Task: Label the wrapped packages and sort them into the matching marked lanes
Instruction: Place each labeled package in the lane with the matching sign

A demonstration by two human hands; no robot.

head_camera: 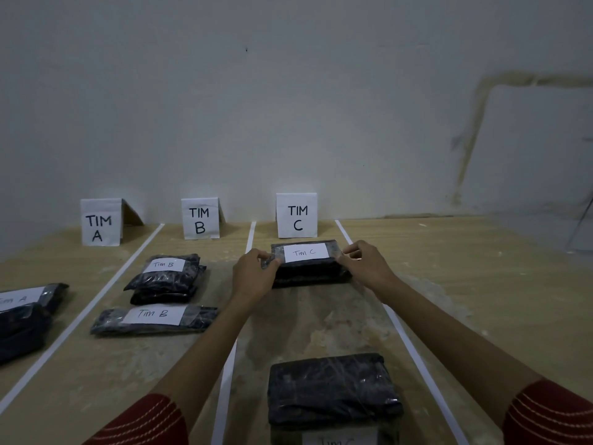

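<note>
My left grip (253, 277) and right grip (365, 268) pinch the ends of the Tim C package (306, 263). I seat it square before the TIM C sign (296, 215), near the far edge of the bench (481, 284).

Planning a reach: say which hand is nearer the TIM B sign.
Left. The left hand sits below-right of the TIM B sign; right hand lies farther right, beyond the Tim C package.

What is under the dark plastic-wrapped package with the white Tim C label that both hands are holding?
Another dark plastic-wrapped package lies under it; only its front edge shows. Its top, and any label there, is covered by the held Tim C package.
</note>
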